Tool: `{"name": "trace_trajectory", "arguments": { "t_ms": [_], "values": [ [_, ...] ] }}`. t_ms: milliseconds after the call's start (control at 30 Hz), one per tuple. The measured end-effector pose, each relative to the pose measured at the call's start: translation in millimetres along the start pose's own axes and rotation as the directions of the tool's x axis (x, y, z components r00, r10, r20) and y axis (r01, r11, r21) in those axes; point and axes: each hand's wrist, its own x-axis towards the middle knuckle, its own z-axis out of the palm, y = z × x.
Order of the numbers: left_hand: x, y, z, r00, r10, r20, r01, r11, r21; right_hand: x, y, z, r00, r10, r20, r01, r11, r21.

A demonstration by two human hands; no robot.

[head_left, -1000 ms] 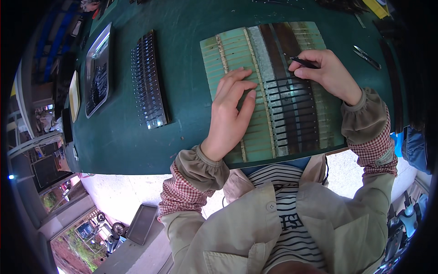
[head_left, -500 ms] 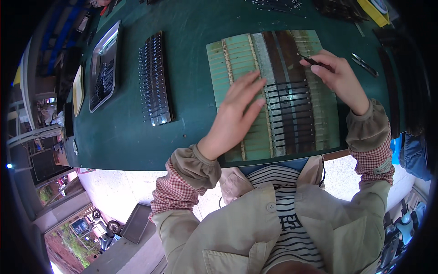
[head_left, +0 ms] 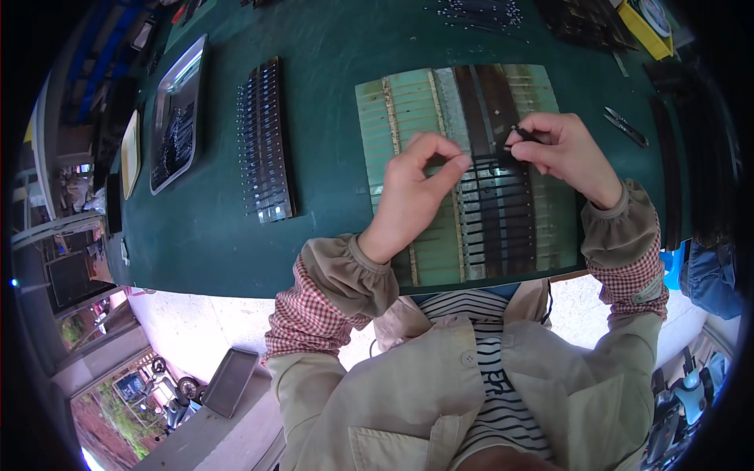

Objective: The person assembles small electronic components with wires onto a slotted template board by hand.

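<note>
A light green grooved board [head_left: 430,255] lies in front of me, with dark brown bands [head_left: 469,90] running along it. Several thin black rods [head_left: 515,210] lie side by side across its lower half. My left hand [head_left: 416,184] pinches thumb and forefinger at the left end of the topmost rods; whether a rod is between the fingertips is hidden. In my right hand [head_left: 569,153] is a slim black pen-like tool [head_left: 525,135], held over the right side of the bands, just above the rods.
Left on the green table [head_left: 330,102] lies a dark strip of black rods [head_left: 267,141]. Beyond it are a metal tray [head_left: 199,67] of black pieces and a yellowish tray [head_left: 131,153]. Thread snips [head_left: 626,127] lie at right; more rods [head_left: 475,12] and a yellow bin [head_left: 644,31] stand farther back.
My left hand has gone from spread fingers on the board to a pinch, shifting slightly right. My right hand with the black tool has come lower and a little left, toward the rods.
</note>
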Motion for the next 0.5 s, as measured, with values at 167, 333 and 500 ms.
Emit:
{"name": "trace_trajectory", "arguments": {
  "t_ms": [167,333,500],
  "values": [
    [18,-11,-6,0.912,0.409,0.015,-0.366,0.799,0.477,29,30,-14,0.989,-0.125,-0.077,0.124,0.992,-0.021],
    [25,-24,-13,0.923,0.384,-0.006,-0.325,0.791,0.519,44,37,-23,0.987,-0.135,-0.090,0.122,0.983,-0.135],
    [29,-32,-16,0.927,0.376,0.000,-0.322,0.796,0.513,49,37,-21,0.982,-0.147,-0.116,0.135,0.985,-0.108]
  ]
}}
